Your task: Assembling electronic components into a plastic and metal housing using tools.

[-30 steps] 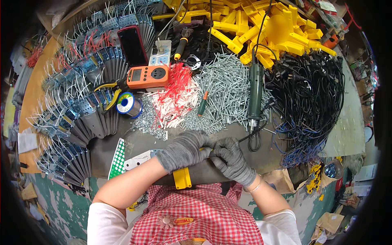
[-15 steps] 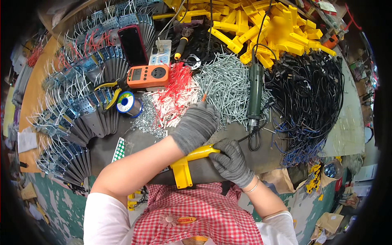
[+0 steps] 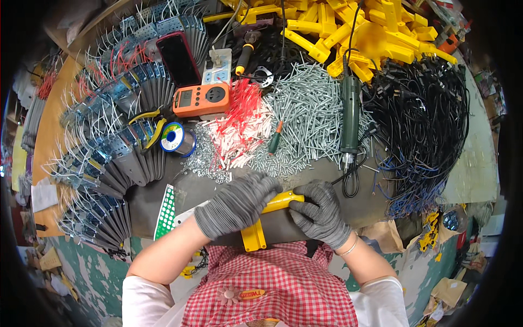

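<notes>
A yellow plastic handle [image 3: 279, 202] with a downward branch lies at the front of the bench. My right hand [image 3: 322, 213], in a grey knit glove, is closed around its right end. My left hand [image 3: 235, 203], gloved alike, is over the handle's left part, fingers bent together near its top; what they hold, if anything, is hidden. A pale flat metal piece [image 3: 188, 215] pokes out left of that hand's wrist. Beyond the hands, a small screwdriver [image 3: 275, 138] with a green and orange grip rests on heaped long screws [image 3: 310, 109].
Small nuts [image 3: 202, 158], red-and-white sleeved pieces [image 3: 242, 128] and a solder spool [image 3: 177, 140] lie left of the screws. A green electric screwdriver [image 3: 350, 117] hangs on the right, beside black cables [image 3: 419, 131]. Metal brackets [image 3: 128, 152] line the left; yellow parts [image 3: 359, 32] pile behind.
My left hand has drawn back from the screw heap to the yellow handle, uncovering the small screwdriver. My right hand still grips the handle's end. The whole view has shifted slightly.
</notes>
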`<act>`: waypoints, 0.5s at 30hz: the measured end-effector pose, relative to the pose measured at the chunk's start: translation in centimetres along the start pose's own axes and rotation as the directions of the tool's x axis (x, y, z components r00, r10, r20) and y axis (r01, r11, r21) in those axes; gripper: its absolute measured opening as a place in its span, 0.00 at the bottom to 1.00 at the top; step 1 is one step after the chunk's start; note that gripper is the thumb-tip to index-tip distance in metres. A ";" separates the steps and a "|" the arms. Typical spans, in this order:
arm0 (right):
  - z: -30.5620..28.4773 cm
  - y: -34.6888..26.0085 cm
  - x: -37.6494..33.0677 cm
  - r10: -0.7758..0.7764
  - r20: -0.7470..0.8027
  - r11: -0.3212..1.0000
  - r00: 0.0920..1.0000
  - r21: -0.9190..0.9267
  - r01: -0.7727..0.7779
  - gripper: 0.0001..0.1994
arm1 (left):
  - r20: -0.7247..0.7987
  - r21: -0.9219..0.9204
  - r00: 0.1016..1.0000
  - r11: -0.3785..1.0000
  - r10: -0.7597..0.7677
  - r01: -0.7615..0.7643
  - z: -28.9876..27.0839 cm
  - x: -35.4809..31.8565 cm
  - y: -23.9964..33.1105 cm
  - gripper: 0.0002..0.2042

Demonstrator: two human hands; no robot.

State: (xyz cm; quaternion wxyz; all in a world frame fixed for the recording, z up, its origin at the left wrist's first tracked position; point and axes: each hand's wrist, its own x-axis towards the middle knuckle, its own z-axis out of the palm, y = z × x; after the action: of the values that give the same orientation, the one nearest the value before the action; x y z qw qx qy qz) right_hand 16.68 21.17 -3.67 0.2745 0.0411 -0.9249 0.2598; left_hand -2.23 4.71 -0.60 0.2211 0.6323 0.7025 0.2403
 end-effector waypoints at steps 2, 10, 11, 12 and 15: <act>0.1 -0.2 0.0 0.028 -0.021 1.000 0.999 0.003 -0.027 0.14 | -0.045 0.198 0.996 0.978 0.080 -0.069 1.0 -0.1 0.5 0.18; -2.0 3.0 3.7 0.323 -0.136 0.924 0.936 -0.167 -0.343 0.11 | -0.126 0.402 0.975 0.908 0.183 -0.119 2.1 -0.4 0.1 0.26; -2.3 3.9 4.9 0.325 -0.167 0.848 0.931 -0.385 -0.365 0.10 | -0.125 0.403 0.974 0.907 0.186 -0.122 2.1 -0.3 0.2 0.26; -2.2 4.9 5.2 0.327 -0.170 0.845 0.930 -0.387 -0.368 0.10 | -0.116 0.404 0.980 0.909 0.159 -0.100 2.1 -0.2 0.3 0.25; -2.3 6.8 5.2 0.358 0.089 0.728 0.930 -0.650 -0.218 0.07 | -0.107 0.373 0.982 0.922 0.154 -0.104 2.1 0.5 0.1 0.22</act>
State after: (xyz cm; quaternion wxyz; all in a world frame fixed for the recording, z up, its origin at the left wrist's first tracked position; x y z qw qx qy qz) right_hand 11.86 28.50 -2.39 0.1302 -0.1708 -0.9762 -0.0308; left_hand -0.91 5.32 -2.17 0.0356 0.6898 0.7049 0.1615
